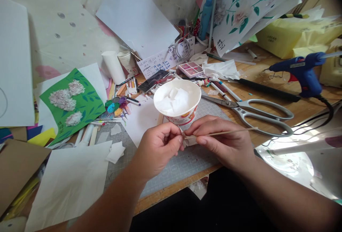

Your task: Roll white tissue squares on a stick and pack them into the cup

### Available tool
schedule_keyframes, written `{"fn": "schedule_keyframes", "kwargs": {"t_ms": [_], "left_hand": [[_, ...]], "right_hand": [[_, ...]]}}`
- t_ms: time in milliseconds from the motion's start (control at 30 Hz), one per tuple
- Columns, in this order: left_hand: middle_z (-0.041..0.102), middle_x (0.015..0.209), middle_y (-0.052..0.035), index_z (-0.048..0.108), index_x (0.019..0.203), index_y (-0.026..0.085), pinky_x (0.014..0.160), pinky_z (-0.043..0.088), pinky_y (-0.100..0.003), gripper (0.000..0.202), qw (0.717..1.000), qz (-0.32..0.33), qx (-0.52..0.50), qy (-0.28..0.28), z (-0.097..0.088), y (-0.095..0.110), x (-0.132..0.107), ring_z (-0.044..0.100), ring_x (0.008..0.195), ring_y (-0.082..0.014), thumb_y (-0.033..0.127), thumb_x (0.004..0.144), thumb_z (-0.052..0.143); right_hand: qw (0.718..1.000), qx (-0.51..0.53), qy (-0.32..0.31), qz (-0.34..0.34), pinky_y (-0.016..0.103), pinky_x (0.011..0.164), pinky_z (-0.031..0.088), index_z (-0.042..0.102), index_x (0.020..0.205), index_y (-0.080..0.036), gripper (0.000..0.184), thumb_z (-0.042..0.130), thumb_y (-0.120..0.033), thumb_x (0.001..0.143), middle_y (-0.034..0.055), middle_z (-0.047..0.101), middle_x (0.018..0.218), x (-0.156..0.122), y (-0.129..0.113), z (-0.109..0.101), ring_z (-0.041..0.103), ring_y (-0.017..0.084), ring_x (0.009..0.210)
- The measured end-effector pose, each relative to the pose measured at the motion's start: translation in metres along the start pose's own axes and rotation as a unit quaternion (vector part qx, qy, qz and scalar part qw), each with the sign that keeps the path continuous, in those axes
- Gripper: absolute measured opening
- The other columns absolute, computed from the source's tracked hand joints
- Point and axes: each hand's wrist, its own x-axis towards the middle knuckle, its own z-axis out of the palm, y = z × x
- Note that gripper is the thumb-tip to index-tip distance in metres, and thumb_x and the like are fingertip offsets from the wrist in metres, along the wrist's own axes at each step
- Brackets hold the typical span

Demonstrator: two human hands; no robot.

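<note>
Both hands meet over the front of a grey cutting mat [171, 175], just below a paper bowl [187, 116]. My left hand [161, 146] pinches a small piece of white paper [190, 140] between thumb and fingers. A thin wooden stick [232, 131] lies in my right hand [226, 141], its free end pointing right, its other end at the paper. The right fingertips also touch the paper. White paper pieces [175, 100] fill the bowl. Fingers partly hide where stick and paper meet.
Large scissors [248, 112] lie right of the bowl, with a blue glue gun [301, 68] beyond. A green flower picture [73, 104], paint pots [114, 106] and white sheets [72, 178] are on the left. Behind stand paper cups [113, 67] and a phone [153, 80].
</note>
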Motion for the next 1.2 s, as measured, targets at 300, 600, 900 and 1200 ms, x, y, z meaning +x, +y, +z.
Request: {"fn": "schedule_keyframes", "kwargs": {"t_ms": [300, 600, 900, 1200], "left_hand": [[0.062, 0.061, 0.0037, 0.060, 0.071, 0.018, 0.051, 0.043, -0.020, 0.009, 0.999, 0.014, 0.035, 0.016, -0.004, -0.005, -0.001, 0.053, 0.054, -0.0089, 0.021, 0.079, 0.062], [0.060, 0.055, 0.0039, 0.060, 0.066, 0.016, 0.048, 0.041, -0.018, 0.010, 0.997, 0.012, -0.067, 0.021, -0.008, -0.004, 0.001, 0.050, 0.051, -0.0076, 0.020, 0.073, 0.066], [0.061, 0.053, 0.0039, 0.058, 0.064, 0.016, 0.048, 0.040, -0.018, 0.015, 0.992, 0.010, -0.123, 0.029, -0.013, -0.005, -0.001, 0.050, 0.049, -0.0072, 0.023, 0.072, 0.068], [0.060, 0.055, 0.0032, 0.058, 0.066, 0.017, 0.049, 0.039, -0.019, 0.016, 0.991, 0.027, -0.126, 0.018, -0.010, -0.004, -0.004, 0.050, 0.051, -0.0081, 0.023, 0.078, 0.065]], "right_hand": [[0.997, -0.061, 0.024, -0.038, 0.030, 0.076, 0.061, 0.077, 0.094, -0.020, 0.017, 0.070, -0.006, 0.086, 0.0062, 0.079, 0.086, 0.002, 0.000, 0.000, 0.074, 0.018, 0.083], [0.993, 0.012, 0.114, 0.005, 0.035, 0.081, 0.059, 0.079, 0.092, -0.027, 0.017, 0.072, -0.011, 0.088, 0.0009, 0.078, 0.087, 0.000, 0.012, -0.014, 0.071, 0.019, 0.088], [0.980, -0.025, 0.193, -0.042, 0.033, 0.070, 0.061, 0.077, 0.087, -0.026, 0.008, 0.074, -0.019, 0.087, 0.0011, 0.077, 0.087, 0.054, 0.003, -0.028, 0.072, 0.018, 0.080], [0.969, -0.192, 0.083, -0.129, 0.037, 0.083, 0.059, 0.076, 0.095, -0.024, 0.017, 0.072, -0.010, 0.085, 0.0055, 0.075, 0.097, 0.032, -0.011, -0.006, 0.072, 0.021, 0.090]]}}
